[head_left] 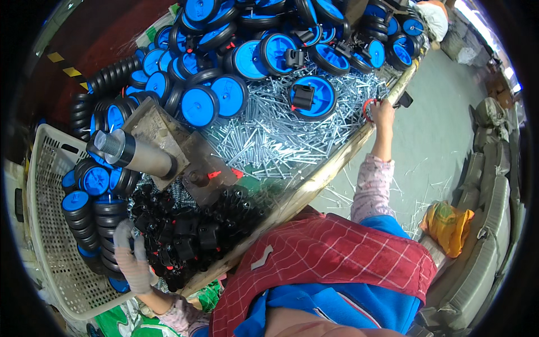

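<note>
My left hand point(133, 264), in a pale glove and slightly blurred, has its fingers stretched out between stacked blue-and-black wheels point(95, 181) and a heap of black plastic brackets point(193, 236). Nothing shows in it. At the far right, my right hand point(384, 114) is closed at the table's wooden edge. A red loop point(368, 110) sticks out on its left side and a black piece point(405, 100) on its right; whether they are one thing I cannot tell. Left of that hand, a blue wheel point(324, 101) with a black bracket attached lies on loose steel pins point(252, 132).
More wheels point(199, 105) are piled along the far side. A metal post with a threaded end point(137, 154) stands on a steel block. The grey perforated basket point(53, 247) is at left. An orange bag point(447, 224) and wrapped bundles point(483, 247) lie right of the wooden edge point(331, 171).
</note>
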### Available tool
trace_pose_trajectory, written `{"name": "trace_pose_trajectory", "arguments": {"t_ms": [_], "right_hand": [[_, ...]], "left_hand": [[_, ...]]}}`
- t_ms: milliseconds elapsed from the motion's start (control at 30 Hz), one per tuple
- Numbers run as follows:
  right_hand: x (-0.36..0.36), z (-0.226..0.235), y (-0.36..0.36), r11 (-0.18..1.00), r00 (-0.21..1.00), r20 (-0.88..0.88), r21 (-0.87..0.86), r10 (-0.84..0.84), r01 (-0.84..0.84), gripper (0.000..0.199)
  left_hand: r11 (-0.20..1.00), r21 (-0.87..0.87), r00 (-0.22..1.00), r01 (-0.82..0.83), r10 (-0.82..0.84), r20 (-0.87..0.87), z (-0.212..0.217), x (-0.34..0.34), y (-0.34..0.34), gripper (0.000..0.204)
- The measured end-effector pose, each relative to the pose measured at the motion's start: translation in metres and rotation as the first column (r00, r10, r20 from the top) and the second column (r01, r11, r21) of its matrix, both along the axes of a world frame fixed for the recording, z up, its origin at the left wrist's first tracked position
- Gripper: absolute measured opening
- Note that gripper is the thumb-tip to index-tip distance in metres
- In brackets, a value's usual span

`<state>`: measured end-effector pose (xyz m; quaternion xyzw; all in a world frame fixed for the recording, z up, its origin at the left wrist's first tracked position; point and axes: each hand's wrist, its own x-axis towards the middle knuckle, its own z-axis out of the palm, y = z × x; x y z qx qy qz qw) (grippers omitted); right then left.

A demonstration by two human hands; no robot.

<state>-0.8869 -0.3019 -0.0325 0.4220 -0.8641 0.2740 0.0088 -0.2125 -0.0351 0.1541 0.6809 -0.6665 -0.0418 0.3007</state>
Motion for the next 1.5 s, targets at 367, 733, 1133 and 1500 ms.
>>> {"name": "trace_pose_trajectory", "arguments": {"t_ms": [367,733,1133,1500], "right_hand": [[-0.001,0.002,-0.023,0.986,0.963,-0.249,-0.102,0.101,-0.130,0.036],[0.156,0.025,0.082,0.259,0.248,-0.276,0.006,0.929,-0.966,0.071],[0.221,0.004,0.043,0.189,0.024,-0.512,0.272,0.859,-0.944,0.067],[0.257,0.009,0.104,-0.200,-0.273,-0.321,0.243,0.907,-0.949,0.045]], "left_hand": [[0.962,-0.060,0.950,-0.265,0.250,-0.189,-0.076,-0.008,0.094,0.020],[0.972,-0.111,0.954,-0.207,0.175,-0.244,-0.082,-0.062,0.066,0.017],[0.983,-0.056,0.966,-0.175,0.160,-0.202,-0.091,-0.069,0.051,0.016],[0.952,-0.146,0.948,-0.271,0.237,-0.214,-0.099,-0.039,0.096,0.017]]}}
